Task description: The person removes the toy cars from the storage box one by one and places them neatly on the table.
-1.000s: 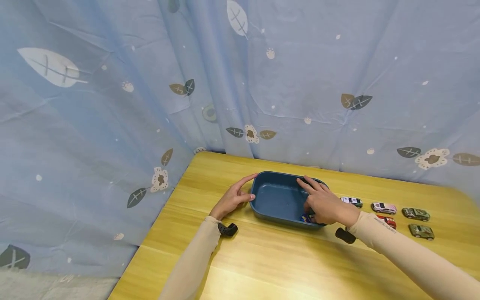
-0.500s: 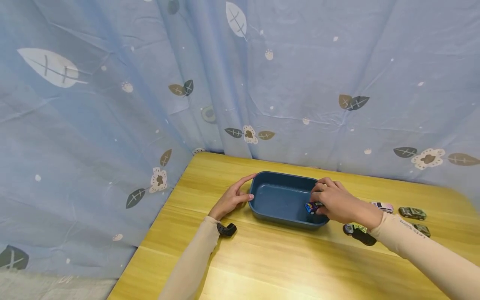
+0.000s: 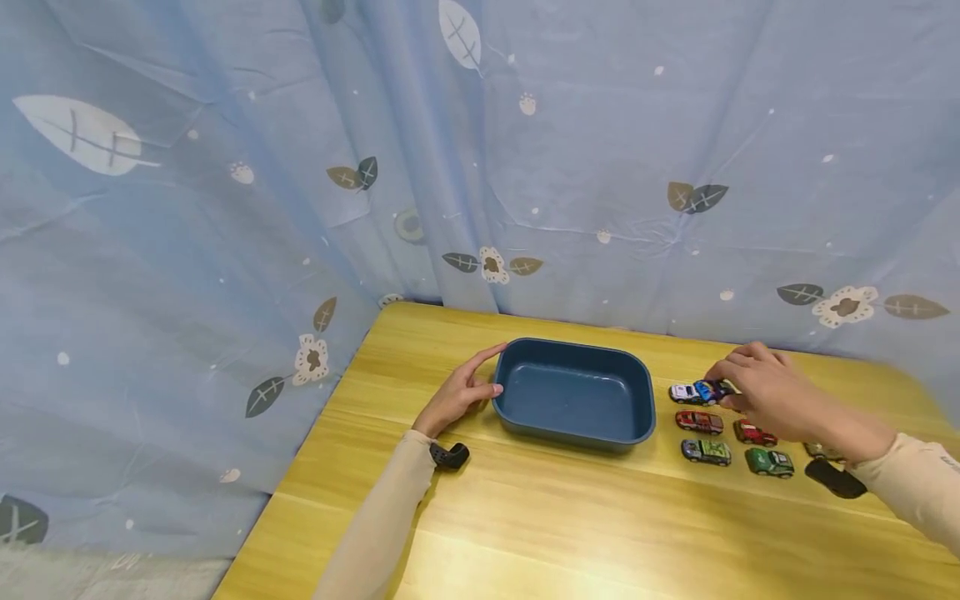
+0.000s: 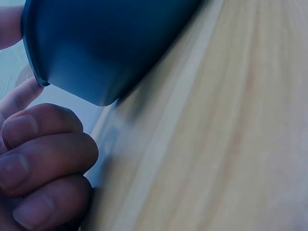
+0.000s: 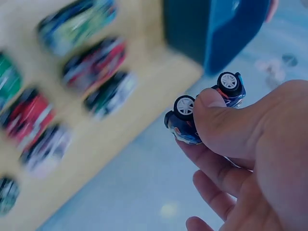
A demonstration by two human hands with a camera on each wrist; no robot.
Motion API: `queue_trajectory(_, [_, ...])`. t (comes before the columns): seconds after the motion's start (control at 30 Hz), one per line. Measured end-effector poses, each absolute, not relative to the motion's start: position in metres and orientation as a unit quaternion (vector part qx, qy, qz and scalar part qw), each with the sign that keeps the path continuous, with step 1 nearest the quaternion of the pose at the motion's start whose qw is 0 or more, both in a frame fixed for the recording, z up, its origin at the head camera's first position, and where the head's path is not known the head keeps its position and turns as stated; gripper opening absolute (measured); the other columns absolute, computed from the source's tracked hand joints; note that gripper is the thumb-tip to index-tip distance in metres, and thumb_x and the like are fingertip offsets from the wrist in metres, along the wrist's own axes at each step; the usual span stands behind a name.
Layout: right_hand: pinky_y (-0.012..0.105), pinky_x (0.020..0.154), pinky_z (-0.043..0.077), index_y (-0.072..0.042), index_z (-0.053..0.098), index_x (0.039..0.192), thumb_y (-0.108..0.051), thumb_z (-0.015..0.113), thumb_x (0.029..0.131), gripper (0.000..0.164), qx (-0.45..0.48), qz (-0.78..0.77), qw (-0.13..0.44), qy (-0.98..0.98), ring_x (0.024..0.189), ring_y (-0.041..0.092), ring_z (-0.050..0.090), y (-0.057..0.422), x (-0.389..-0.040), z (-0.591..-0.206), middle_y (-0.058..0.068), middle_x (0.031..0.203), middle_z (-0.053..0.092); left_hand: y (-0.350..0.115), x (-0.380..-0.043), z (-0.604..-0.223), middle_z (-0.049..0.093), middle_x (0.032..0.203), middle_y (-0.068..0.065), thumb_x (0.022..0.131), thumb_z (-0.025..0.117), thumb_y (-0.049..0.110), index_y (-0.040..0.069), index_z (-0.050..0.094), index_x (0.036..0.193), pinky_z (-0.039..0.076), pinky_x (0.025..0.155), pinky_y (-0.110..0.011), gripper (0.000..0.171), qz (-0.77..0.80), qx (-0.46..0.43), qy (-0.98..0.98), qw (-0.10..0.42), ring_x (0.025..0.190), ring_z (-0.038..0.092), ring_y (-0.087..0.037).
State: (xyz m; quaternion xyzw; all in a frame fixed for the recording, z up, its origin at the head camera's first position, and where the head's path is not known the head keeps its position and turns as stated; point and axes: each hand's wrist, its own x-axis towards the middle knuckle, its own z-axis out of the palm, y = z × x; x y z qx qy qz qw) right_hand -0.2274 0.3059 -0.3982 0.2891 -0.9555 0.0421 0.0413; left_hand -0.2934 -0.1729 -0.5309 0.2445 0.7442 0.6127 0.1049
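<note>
A dark blue toy car (image 3: 705, 392) is pinched between the thumb and fingers of my right hand (image 3: 783, 400), to the right of the bin. In the right wrist view, the toy car (image 5: 185, 127) shows its white-spoked wheels, held over the back row of cars. A white toy car (image 3: 681, 394) is partly covered by it. My left hand (image 3: 457, 396) is at the left end of a dark blue plastic bin (image 3: 573, 437), thumb and index finger touching its rim. In the left wrist view, the other fingers (image 4: 53, 154) are curled beside the bin wall (image 4: 110, 57).
Right of the bin stand several toy cars in rows, among them a red one (image 3: 699, 422), a yellow-green one (image 3: 707, 452), another red one (image 3: 753, 432) and a green one (image 3: 770, 462). A blue patterned curtain (image 3: 600, 167) hangs along the yellow wooden table (image 3: 562, 533).
My right hand has lifted the dark blue car out of the bin and carried it right, over the cars on the table. My left hand has stayed at the bin's rim.
</note>
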Motion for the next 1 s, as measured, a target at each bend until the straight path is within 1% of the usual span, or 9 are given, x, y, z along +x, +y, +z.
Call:
queue_trajectory(0.17, [0.06,0.08,0.043,-0.006,0.073,0.108,-0.003,0.087,0.081,0.03,0.271,0.018,0.069,-0.96,0.108,0.043,0.056,0.349,-0.224,-0.4,0.01,0.105,0.075,-0.174,-0.294,-0.53,0.033,0.052,0.001,0.103,0.068,0.017,0.034,0.041,0.164,0.028,0.047,-0.028,0.069,0.615,0.241,0.744,0.101,0.043,0.026,-0.019])
queue_trajectory(0.33, [0.065,0.081,0.047,-0.005,0.073,0.102,-0.001,0.089,0.077,0.029,0.249,-0.018,0.073,-0.966,0.101,0.048,0.06,0.389,-0.215,-0.408,0.011,0.096,0.075,-0.173,-0.296,-0.531,0.033,0.051,0.004,0.103,0.067,0.014,0.029,0.039,0.166,0.028,0.048,-0.028,0.07,0.608,0.244,0.749,0.099,0.043,0.027,-0.018])
queue_trajectory(0.47, [0.067,0.083,0.046,-0.003,0.072,0.1,-0.003,0.09,0.076,0.03,0.211,-0.055,0.051,-0.975,0.099,0.051,0.059,0.417,-0.205,-0.414,0.013,0.092,0.074,-0.172,-0.297,-0.533,0.033,0.051,0.004,0.103,0.067,0.012,0.026,0.037,0.167,0.028,0.048,-0.029,0.072,0.61,0.243,0.747,0.105,0.043,0.027,-0.018])
queue_trajectory(0.57, [0.067,0.082,0.046,-0.001,0.072,0.099,-0.004,0.091,0.075,0.031,0.189,-0.075,0.037,-0.979,0.096,0.05,0.059,0.433,-0.197,-0.421,0.015,0.091,0.073,-0.171,-0.296,-0.532,0.033,0.052,0.003,0.103,0.067,0.012,0.03,0.038,0.166,0.028,0.048,-0.028,0.072,0.612,0.239,0.747,0.106,0.044,0.027,-0.017])
queue_trajectory(0.7, [0.064,0.076,0.048,-0.001,0.071,0.095,-0.004,0.094,0.067,0.036,0.192,-0.087,0.079,-0.974,0.087,0.046,0.06,0.448,-0.183,-0.436,0.012,0.083,0.071,-0.171,-0.296,-0.531,0.034,0.053,0.001,0.103,0.068,0.015,0.037,0.041,0.164,0.029,0.048,-0.028,0.07,0.61,0.238,0.748,0.104,0.045,0.028,-0.017])
queue_trajectory(0.87, [0.061,0.069,0.05,-0.003,0.07,0.095,-0.006,0.095,0.061,0.043,0.187,-0.09,0.112,-0.972,0.082,0.043,0.059,0.462,-0.168,-0.454,0.011,0.081,0.07,-0.171,-0.295,-0.531,0.034,0.053,0.001,0.103,0.068,0.016,0.036,0.042,0.163,0.028,0.048,-0.027,0.068,0.611,0.242,0.747,0.102,0.044,0.027,-0.018])
queue_trajectory(0.9, [0.061,0.069,0.051,-0.003,0.07,0.097,-0.01,0.095,0.062,0.043,0.185,-0.091,0.109,-0.973,0.083,0.043,0.06,0.464,-0.165,-0.457,0.011,0.082,0.07,-0.171,-0.295,-0.531,0.034,0.052,0.001,0.103,0.068,0.016,0.035,0.042,0.163,0.028,0.048,-0.027,0.069,0.611,0.243,0.746,0.102,0.044,0.027,-0.018])
queue_trajectory(0.93, [0.062,0.07,0.051,-0.004,0.07,0.098,-0.02,0.092,0.071,0.039,0.185,-0.09,0.108,-0.972,0.083,0.043,0.061,0.467,-0.163,-0.46,0.012,0.083,0.07,-0.171,-0.295,-0.531,0.033,0.052,0.0,0.103,0.068,0.016,0.034,0.041,0.164,0.028,0.047,-0.027,0.069,0.611,0.244,0.746,0.103,0.044,0.027,-0.018])
queue_trajectory(1.0, [0.063,0.07,0.051,-0.005,0.07,0.1,-0.048,0.07,0.089,0.045,0.19,-0.087,0.116,-0.971,0.083,0.044,0.061,0.47,-0.161,-0.464,0.012,0.085,0.07,-0.171,-0.296,-0.531,0.033,0.052,0.0,0.103,0.068,0.016,0.033,0.041,0.164,0.028,0.047,-0.027,0.069,0.611,0.246,0.746,0.103,0.043,0.027,-0.018])
